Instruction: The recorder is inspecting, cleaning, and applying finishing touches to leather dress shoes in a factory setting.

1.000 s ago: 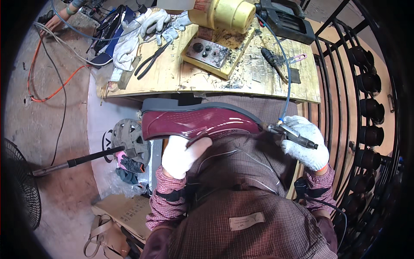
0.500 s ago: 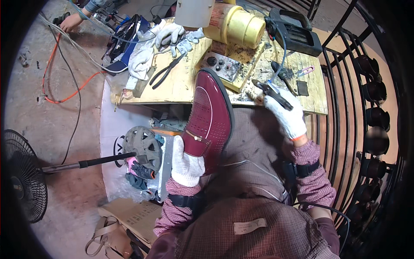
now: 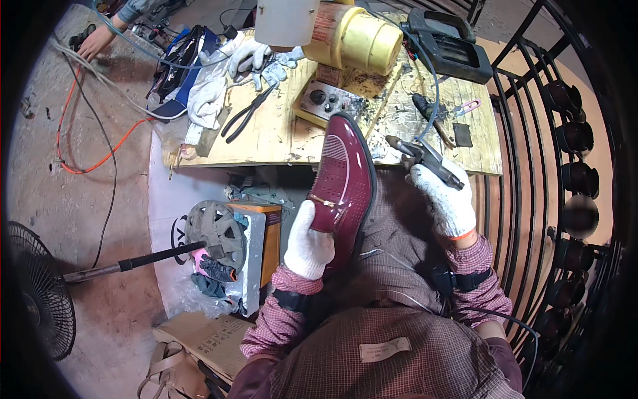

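A shiny burgundy leather shoe (image 3: 340,174) with a dark sole, perforated upper and gold-coloured buckle stands in front of me, toe pointing up toward the bench. My left hand (image 3: 309,246), in a white knit glove, is closed around its heel end, the thumb lying along its side. To the right of the shoe, my gloved right hand (image 3: 446,199) grips a dark metal air gun (image 3: 425,158) joined to a thin blue hose. Its nozzle points left toward the shoe, with a gap between them. The fingers under the tool are partly hidden.
A wooden bench (image 3: 279,143) holds black-handled pliers (image 3: 249,113), a control box (image 3: 329,100), a yellow cylindrical machine (image 3: 359,40) and white gloves (image 3: 249,56). A metal rack (image 3: 515,199) with dark shoes stands right, a fan (image 3: 43,292) left. Another person's hand (image 3: 96,41) is upper left.
My left hand has shifted right with the shoe, whose toe is now lower and farther from the control box. The air gun has moved slightly down, still in my right hand.
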A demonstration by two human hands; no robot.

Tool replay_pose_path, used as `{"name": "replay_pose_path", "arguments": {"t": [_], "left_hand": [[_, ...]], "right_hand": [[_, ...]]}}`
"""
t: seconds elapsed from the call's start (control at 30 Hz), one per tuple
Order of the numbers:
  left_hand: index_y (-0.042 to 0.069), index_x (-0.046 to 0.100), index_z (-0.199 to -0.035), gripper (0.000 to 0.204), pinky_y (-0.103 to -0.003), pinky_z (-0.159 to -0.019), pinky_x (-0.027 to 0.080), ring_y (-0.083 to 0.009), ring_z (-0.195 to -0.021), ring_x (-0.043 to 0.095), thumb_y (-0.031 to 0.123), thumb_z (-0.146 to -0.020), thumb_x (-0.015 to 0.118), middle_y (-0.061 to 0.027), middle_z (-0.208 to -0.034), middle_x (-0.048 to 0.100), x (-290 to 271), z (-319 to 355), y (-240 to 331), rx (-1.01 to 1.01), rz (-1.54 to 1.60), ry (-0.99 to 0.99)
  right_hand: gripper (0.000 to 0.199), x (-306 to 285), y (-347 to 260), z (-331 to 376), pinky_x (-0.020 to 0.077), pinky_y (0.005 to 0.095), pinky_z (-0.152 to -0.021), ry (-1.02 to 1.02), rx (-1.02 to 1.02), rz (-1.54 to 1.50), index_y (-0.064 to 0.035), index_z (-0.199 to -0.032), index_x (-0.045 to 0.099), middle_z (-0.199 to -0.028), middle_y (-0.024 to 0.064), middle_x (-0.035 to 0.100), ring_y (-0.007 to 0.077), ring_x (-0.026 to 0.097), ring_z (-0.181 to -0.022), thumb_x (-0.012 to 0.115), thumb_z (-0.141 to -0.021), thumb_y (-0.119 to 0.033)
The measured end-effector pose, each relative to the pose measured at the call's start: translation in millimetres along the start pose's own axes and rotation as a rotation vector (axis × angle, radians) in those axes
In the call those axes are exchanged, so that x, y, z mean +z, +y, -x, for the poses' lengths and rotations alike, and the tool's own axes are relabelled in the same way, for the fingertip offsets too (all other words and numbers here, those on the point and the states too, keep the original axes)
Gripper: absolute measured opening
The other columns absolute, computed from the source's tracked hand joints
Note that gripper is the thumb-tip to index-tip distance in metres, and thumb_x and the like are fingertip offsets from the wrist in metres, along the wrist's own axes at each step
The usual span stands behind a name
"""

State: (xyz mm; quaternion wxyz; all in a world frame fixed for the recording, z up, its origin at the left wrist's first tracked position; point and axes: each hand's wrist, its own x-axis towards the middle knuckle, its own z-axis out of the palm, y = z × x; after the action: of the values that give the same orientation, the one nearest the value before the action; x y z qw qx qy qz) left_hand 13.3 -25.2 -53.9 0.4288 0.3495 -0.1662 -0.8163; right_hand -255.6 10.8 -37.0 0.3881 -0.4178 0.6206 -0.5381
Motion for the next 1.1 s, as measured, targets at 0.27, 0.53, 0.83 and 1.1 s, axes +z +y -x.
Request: {"name": "replay_pose_path", "arguments": {"t": [0.27,0.53,0.83,1.1], "left_hand": [[0.007,0.057,-0.150,0.051,-0.035,-0.109,0.048,-0.0177,-0.123,0.062,0.006,-0.100,0.065,-0.0040,-0.138,0.065,-9.0,-16.7,-15.6,0.002,-0.561,-0.019],[0.006,0.059,-0.148,0.048,-0.035,-0.110,0.047,-0.0182,-0.123,0.062,0.007,-0.100,0.062,-0.0047,-0.137,0.066,-5.2,-14.9,-11.3,0.020,-0.572,-0.012],[0.002,0.054,-0.151,0.053,-0.038,-0.112,0.049,-0.0221,-0.129,0.063,0.014,-0.100,0.063,-0.0099,-0.142,0.066,3.1,-10.4,-4.8,0.061,-0.378,-0.071],[0.001,0.055,-0.148,0.047,-0.040,-0.110,0.052,-0.0240,-0.124,0.066,0.023,-0.106,0.057,-0.0116,-0.138,0.068,21.1,0.3,-7.1,0.043,-0.162,-0.072]], "right_hand": [[0.024,22.3,-7.0,-28.1,0.0539,0.0295,-0.071,-0.020,-0.138,0.024,-0.0021,-0.108,0.078,-0.089,0.0072,0.074,0.0144,0.068,-0.078,0.083,-0.093,-0.019],[0.027,36.6,-9.7,-49.4,0.0502,0.0344,-0.068,-0.045,-0.070,0.090,-0.0038,-0.099,0.078,-0.078,0.0100,0.068,0.0187,0.063,-0.070,0.082,-0.093,-0.030],[0.020,17.1,-18.8,5.2,0.0527,0.0415,-0.073,0.010,-0.369,0.470,-0.0090,-0.085,0.073,-0.077,0.0099,0.065,0.0315,0.065,-0.078,0.086,-0.086,-0.024],[0.019,3.5,-28.8,80.4,0.0540,0.0473,-0.094,-0.163,-0.548,0.567,-0.0031,-0.093,0.074,-0.092,0.0138,0.072,0.0353,0.072,-0.098,0.084,-0.078,-0.007]]}}
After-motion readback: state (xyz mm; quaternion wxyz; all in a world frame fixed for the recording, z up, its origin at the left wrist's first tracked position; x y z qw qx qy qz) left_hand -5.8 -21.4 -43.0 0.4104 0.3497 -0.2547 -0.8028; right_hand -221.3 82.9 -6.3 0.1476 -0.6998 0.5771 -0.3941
